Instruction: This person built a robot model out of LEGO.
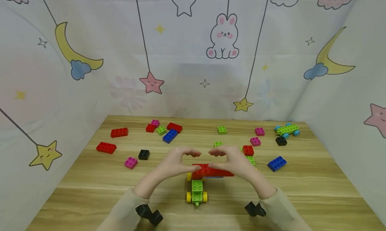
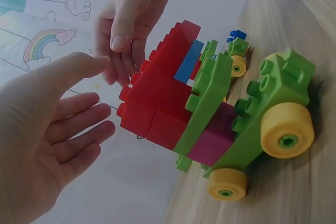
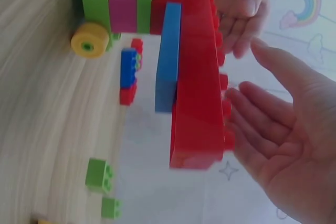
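My left hand and right hand hover on either side of a brick-built vehicle, fingers gently bent and thumbs apart from them, holding nothing. Between them, a long studded red brick lies crosswise on top of the build. Beneath it, the left wrist view shows another red brick, a blue brick, a green plate and a magenta brick. These stack on a green wheeled base with yellow wheels. In the right wrist view, the red brick overhangs the base.
Loose bricks lie about the wooden table: red, black and pink at left, blue at right. A green wheeled base with blue wheels stands back right. A patterned curtain encloses the table.
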A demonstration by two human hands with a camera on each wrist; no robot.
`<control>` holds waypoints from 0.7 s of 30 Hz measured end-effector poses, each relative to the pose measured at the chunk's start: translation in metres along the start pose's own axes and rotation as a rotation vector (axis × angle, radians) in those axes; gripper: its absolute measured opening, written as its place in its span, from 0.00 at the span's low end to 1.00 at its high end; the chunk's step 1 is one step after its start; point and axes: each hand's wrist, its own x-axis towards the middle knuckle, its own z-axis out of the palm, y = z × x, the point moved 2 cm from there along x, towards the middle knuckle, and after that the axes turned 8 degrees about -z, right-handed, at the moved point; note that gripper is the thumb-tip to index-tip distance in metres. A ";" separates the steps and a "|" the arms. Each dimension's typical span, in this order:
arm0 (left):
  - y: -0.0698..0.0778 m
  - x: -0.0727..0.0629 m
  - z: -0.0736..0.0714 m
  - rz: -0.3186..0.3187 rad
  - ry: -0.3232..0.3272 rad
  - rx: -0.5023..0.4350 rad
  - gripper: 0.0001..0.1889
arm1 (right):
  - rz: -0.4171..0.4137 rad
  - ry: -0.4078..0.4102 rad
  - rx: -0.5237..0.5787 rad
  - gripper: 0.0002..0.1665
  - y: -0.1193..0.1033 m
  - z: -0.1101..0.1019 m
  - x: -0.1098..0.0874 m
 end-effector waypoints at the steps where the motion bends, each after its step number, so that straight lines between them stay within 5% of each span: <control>1: 0.003 0.002 0.000 0.010 0.001 0.009 0.20 | -0.007 0.023 -0.001 0.21 0.002 -0.003 -0.001; 12: 0.019 0.026 0.016 0.011 -0.071 0.054 0.24 | -0.001 0.215 0.000 0.17 0.039 -0.029 -0.017; 21: 0.028 0.040 0.037 -0.001 -0.152 0.141 0.28 | 0.123 0.220 0.076 0.21 0.073 -0.047 -0.034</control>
